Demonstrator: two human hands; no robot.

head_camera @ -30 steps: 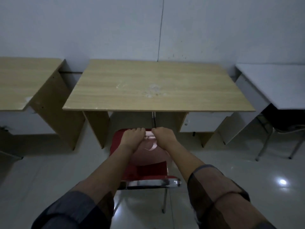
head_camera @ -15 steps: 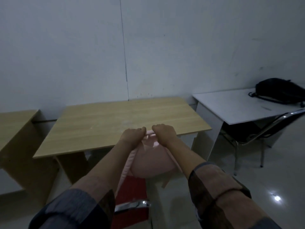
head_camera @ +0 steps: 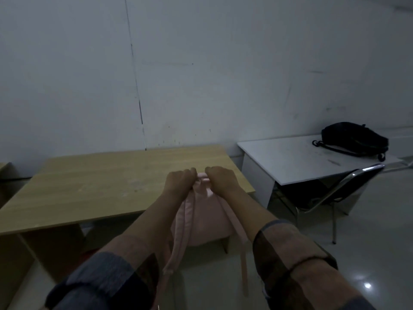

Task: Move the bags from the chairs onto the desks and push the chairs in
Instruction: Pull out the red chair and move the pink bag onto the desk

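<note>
Currently both hands, left hand (head_camera: 178, 183) and right hand (head_camera: 222, 181), grip the pink backpack (head_camera: 201, 220) top with curled fingers; dangling straps (head_camera: 242, 253) may snag the wooden counter (head_camera: 100, 182) edge.

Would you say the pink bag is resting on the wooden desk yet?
Not yet. The pink bag hangs from both hands at the wooden desk's front edge, straps dangling.
</note>
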